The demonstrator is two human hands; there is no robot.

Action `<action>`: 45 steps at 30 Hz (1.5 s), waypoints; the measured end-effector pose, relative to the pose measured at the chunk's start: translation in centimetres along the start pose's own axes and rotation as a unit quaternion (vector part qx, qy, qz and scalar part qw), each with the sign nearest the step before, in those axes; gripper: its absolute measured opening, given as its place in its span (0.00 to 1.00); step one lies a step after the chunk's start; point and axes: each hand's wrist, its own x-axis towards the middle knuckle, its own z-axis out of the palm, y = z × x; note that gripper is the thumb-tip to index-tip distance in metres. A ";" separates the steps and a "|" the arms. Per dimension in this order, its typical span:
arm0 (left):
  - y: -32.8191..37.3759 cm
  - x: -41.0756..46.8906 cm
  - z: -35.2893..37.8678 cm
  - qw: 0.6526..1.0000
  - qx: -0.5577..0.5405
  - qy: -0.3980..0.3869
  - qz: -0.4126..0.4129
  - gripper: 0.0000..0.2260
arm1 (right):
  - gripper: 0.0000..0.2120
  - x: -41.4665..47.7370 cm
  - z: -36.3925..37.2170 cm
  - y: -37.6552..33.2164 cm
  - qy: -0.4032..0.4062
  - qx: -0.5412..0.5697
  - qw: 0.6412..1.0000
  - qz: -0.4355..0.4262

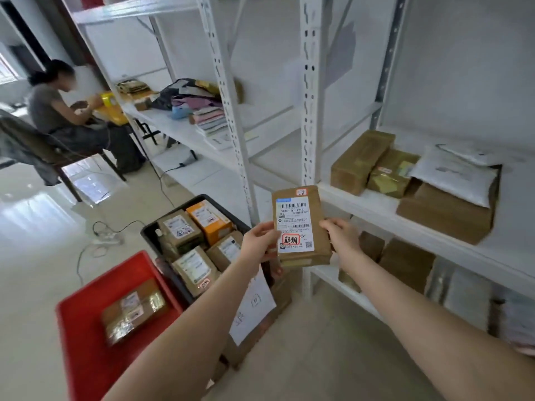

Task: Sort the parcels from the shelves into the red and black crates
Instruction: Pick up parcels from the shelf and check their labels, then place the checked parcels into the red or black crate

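Both hands hold one flat, rectangular cardboard parcel upright between them. The left hand pinches its left edge, thumb on the front face. The right hand curls round its right edge. The parcel is brown and matte, with a smooth white shipping label covering most of the front; the label carries barcodes and a red-ringed stamp.

Below and to the left of the left hand sits a black plastic crate, packed with small brown boxes and one glossy orange box. Farther down and left is a red plastic crate with smooth walls. A single brown parcel wrapped in shiny clear tape lies in it.

Under the left wrist, a white sheet of paper lies against a cardboard box on the floor.

To the right of the right hand, a white metal shelf carries a long brown box, a soft, pillow-shaped white mailer and a broad flat carton under it. More brown parcels stand on the shelf below, just behind the right wrist. A perforated white steel post rises directly above the held parcel.

Far to the left of the hands, a person sits on a chair at a table.
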 end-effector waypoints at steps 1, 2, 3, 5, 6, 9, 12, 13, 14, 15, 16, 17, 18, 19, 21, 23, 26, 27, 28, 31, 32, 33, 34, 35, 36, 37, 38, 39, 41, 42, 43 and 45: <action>-0.5 0.5 -2.1 1.000 -0.003 0.012 -0.012 0.11 | 0.04 0.2 2.2 0.6 -0.018 -0.011 1.000 0.011; -1.1 1.0 -4.0 0.999 -0.009 0.023 -0.023 0.11 | 0.05 0.4 4.3 1.3 -0.035 -0.022 0.999 0.020; -1.6 1.5 -5.8 0.999 -0.017 0.034 -0.031 0.11 | 0.08 0.8 6.2 2.1 -0.052 -0.036 0.998 0.030; -2.6 2.3 -8.7 0.997 -0.035 0.056 -0.044 0.11 | 0.13 1.1 9.5 3.4 -0.085 -0.063 0.993 0.042; -3.1 2.8 -10.1 0.996 -0.045 0.066 -0.051 0.11 | 0.15 1.4 11.0 4.0 -0.101 -0.078 0.991 0.041; -4.5 5.3 -12.8 0.991 -0.057 0.095 -0.071 0.14 | 0.18 3.2 14.8 5.3 -0.133 -0.110 0.984 0.037; -5.8 8.4 -14.4 0.987 -0.052 0.121 -0.088 0.19 | 0.20 6.1 18.1 6.0 -0.156 -0.149 0.976 0.028; -5.9 9.5 -14.7 0.986 -0.056 0.129 -0.095 0.19 | 0.20 7.3 19.2 6.3 -0.163 -0.160 0.973 0.028; -6.0 10.7 -15.0 0.984 -0.062 0.137 -0.101 0.19 | 0.21 8.6 20.3 6.6 -0.168 -0.173 0.970 0.025; -6.0 12.0 -15.3 0.981 -0.068 0.146 -0.106 0.19 | 0.20 10.0 21.4 6.9 -0.174 -0.188 0.966 0.022; -6.0 13.2 -15.6 0.979 -0.072 0.154 -0.112 0.18 | 0.20 11.3 22.4 7.1 -0.180 -0.206 0.962 0.016; -6.0 14.4 -15.8 0.977 -0.073 0.162 -0.119 0.17 | 0.20 12.7 23.4 7.5 -0.188 -0.226 0.956 0.010; -5.9 15.7 -16.0 0.975 -0.073 0.167 -0.127 0.17 | 0.20 14.1 24.3 7.8 -0.195 -0.246 0.949 0.004; -5.9 16.9 -16.2 0.973 -0.073 0.171 -0.136 0.17 | 0.20 15.4 25.1 8.1 -0.202 -0.270 0.941 -0.001; -6.4 19.1 -16.3 0.969 -0.067 0.180 -0.154 0.19 | 0.20 17.6 26.3 8.7 -0.220 -0.333 0.917 -0.010; -7.1 21.0 -16.2 0.966 -0.061 0.185 -0.169 0.21 | 0.21 19.5 27.4 9.5 -0.237 -0.388 0.891 -0.015; -8.7 22.9 -16.2 0.958 -0.056 0.190 -0.208 0.23 | 0.24 21.1 28.4 11.0 -0.258 -0.473 0.842 -0.020; -9.1 23.3 -16.1 0.957 -0.045 0.179 -0.223 0.21 | 0.24 21.3 28.5 11.5 -0.266 -0.515 0.814 -0.020; -9.6 23.7 -16.1 0.957 -0.031 0.161 -0.238 0.19 | 0.23 21.5 28.6 11.9 -0.270 -0.561 0.782 -0.022; -10.5 24.8 -15.9 0.956 0.014 0.118 -0.267 0.14 | 0.20 21.8 29.0 12.6 -0.264 -0.641 0.719 -0.041; -10.6 25.1 -15.9 0.956 0.024 0.112 -0.271 0.14 | 0.19 21.9 29.2 12.8 -0.259 -0.649 0.714 -0.047; -10.8 25.5 -16.0 0.955 0.033 0.108 -0.275 0.13 | 0.18 22.1 29.3 12.9 -0.256 -0.652 0.712 -0.049; -10.9 25.7 -16.1 0.954 0.044 0.105 -0.278 0.13 | 0.18 22.2 29.4 12.9 -0.255 -0.651 0.714 -0.043; -11.1 25.9 -16.2 0.953 0.053 0.102 -0.280 0.12 | 0.19 22.2 29.4 12.9 -0.257 -0.647 0.717 -0.038; -11.3 26.0 -16.3 0.952 0.060 0.098 -0.284 0.12 | 0.20 22.2 29.3 12.9 -0.260 -0.643 0.720 -0.034; -11.4 26.1 -16.5 0.950 0.069 0.093 -0.290 0.12 | 0.21 22.1 29.2 12.9 -0.265 -0.638 0.722 -0.030; -11.3 26.1 -16.6 0.947 0.090 0.094 -0.293 0.12 | 0.23 22.0 29.0 12.7 -0.269 -0.631 0.727 -0.027; -11.1 26.2 -16.9 0.943 0.123 0.104 -0.291 0.12 | 0.26 21.8 28.8 12.5 -0.268 -0.624 0.733 -0.024; -10.1 26.4 -17.4 0.929 0.202 0.148 -0.272 0.17 | 0.29 21.3 28.1 11.8 -0.253 -0.611 0.750 -0.018; -9.2 26.5 -17.5 0.921 0.249 0.166 -0.249 0.21 | 0.29 21.0 27.8 11.2 -0.240 -0.603 0.760 -0.019; -8.2 26.6 -17.5 0.911 0.309 0.170 -0.215 0.25 | 0.29 20.7 27.3 10.7 -0.226 -0.597 0.770 -0.024; -5.9 26.7 -17.0 0.874 0.447 0.135 -0.134 0.29 | 0.28 20.2 26.3 9.5 -0.195 -0.585 0.786 -0.038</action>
